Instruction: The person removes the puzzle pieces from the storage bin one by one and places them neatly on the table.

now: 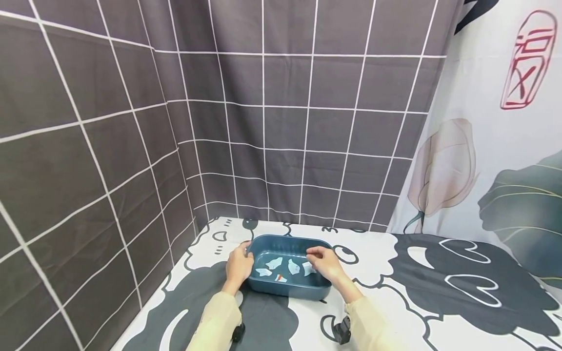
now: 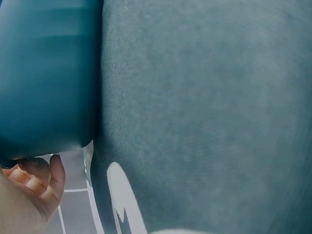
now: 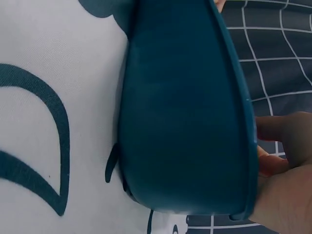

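A dark blue rectangular plastic basin [image 1: 287,289] stands on the patterned cloth. Inside, several small pale blue, irregular flat pieces lie spread out, among them a middle piece [image 1: 293,266] and a right piece [image 1: 308,268]. A front piece [image 1: 280,278] carries a red mark. My left hand [image 1: 239,265] grips the basin's left end, its fingers curled against the outer wall in the left wrist view. Over the basin's right side reaches my right hand [image 1: 326,264], fingertips bent together above the right piece. Whether they pinch anything is too small to tell; the right wrist view has the basin wall hiding the fingertips.
The cloth [image 1: 360,312] under the basin has black and white cartoon shapes. Behind and to the left hangs a dark grey curtain [image 1: 285,126] with a white grid. A white floral curtain [image 1: 483,146] hangs at the right.
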The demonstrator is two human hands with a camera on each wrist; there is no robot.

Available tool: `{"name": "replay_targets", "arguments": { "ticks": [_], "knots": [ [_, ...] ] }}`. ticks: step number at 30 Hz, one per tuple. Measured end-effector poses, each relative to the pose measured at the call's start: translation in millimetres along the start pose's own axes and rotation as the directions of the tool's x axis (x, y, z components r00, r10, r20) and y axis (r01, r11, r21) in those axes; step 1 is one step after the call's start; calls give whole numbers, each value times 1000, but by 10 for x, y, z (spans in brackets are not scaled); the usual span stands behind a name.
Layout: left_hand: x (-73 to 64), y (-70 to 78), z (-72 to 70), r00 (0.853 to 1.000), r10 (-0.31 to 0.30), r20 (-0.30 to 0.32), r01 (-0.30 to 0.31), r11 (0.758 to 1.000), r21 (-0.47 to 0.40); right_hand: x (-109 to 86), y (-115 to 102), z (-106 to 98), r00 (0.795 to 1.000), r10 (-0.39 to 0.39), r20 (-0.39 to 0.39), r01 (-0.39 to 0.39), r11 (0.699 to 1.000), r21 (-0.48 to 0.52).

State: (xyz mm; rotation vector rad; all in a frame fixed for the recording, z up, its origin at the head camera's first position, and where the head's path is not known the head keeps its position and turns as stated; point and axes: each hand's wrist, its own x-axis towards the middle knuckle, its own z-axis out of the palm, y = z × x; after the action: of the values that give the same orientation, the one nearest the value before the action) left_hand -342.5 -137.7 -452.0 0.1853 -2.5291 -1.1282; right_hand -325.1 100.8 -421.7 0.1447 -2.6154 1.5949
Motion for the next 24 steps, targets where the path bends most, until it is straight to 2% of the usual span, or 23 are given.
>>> {"name": "replay_targets", "arguments": {
  "ticks": [8,12,15,18,21,24],
  "knots": [
    [6,0,2,1000,-9,5,9,1000,9,40,39,81,999,-52,9,52,989,-138],
    [30,-22,-17,1000,4,-11,-4,1000,11,61,27,167,998,-50,46,55,991,-125],
    [35,-21,-28,1000,6,-20,-6,1000,11,49,10,248,991,-29,128,34,999,-42],
    [12,-7,-24,1000,-2,-21,2,1000,6,15,-2,321,968,6,252,-11,1000,20],
    [-10,2,-11,1000,-6,-24,6,1000,1,-12,-11,374,943,14,332,-16,1000,4],
    [-9,0,-3,999,-3,-36,3,1000,-1,-17,-27,400,938,1,347,20,998,-59]
  ]
}}
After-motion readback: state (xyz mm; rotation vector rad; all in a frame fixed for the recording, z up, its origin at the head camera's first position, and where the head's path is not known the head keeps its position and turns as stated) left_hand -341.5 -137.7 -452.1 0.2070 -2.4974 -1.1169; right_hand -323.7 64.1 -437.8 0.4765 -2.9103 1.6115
